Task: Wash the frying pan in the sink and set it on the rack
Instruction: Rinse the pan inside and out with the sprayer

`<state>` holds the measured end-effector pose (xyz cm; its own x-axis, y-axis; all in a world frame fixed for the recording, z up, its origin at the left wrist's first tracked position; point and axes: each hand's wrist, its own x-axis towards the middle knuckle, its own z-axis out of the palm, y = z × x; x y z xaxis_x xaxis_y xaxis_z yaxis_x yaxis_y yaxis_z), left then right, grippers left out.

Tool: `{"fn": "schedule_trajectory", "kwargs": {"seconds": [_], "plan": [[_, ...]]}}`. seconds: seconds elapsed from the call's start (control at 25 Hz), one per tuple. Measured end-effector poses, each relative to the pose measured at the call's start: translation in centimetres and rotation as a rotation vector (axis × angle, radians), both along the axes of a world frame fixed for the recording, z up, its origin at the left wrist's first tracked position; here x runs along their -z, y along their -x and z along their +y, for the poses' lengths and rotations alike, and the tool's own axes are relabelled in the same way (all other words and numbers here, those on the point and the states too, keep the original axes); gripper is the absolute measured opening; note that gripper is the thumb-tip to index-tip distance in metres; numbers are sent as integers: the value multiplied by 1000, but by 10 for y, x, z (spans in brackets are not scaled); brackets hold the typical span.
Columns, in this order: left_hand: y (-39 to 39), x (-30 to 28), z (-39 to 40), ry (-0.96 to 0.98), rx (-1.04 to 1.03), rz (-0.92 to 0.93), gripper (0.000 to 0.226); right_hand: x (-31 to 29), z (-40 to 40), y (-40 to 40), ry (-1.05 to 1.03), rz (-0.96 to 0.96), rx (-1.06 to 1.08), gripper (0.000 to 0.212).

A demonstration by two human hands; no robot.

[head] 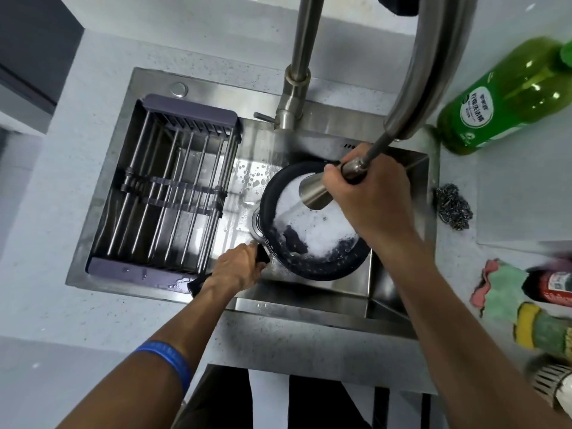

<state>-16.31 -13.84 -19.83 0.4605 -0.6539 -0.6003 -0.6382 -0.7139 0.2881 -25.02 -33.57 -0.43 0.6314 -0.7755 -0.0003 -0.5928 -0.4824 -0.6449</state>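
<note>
A black frying pan (322, 267) full of white foam sits tilted in the steel sink (309, 305). My left hand (238, 269) grips the pan's black handle at the sink's front edge. My right hand (371, 196) grips the pull-out spray head (315, 190) of the faucet over the pan, and water streams from it into the foam. A purple-framed drying rack (164, 187) with metal bars spans the left part of the sink.
The faucet column (297, 78) rises behind the sink. A green detergent bottle (507, 94) lies at the right back. A steel wool ball (453, 205), a cloth (501, 289), a red bottle (554, 286) and a sponge (541, 332) sit on the right counter.
</note>
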Motion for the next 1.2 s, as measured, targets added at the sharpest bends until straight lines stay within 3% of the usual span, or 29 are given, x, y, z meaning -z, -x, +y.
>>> {"fn": "schedule_trajectory", "kwargs": {"seconds": [0.28,0.72,0.96,1.2], "plan": [[-1,1,0,4,0,-1,37,16,3,-3,-121,-33,-20,33],[1,-4,-2,-5,8,9,41,-7,-19,34,-76,284,-156,37],[0,0,0,-6,-11,22,41,-15,-36,36,116,458,-91,34],[-2,0,0,5,-26,21,41,-10,-41,32,295,421,10,32]]}}
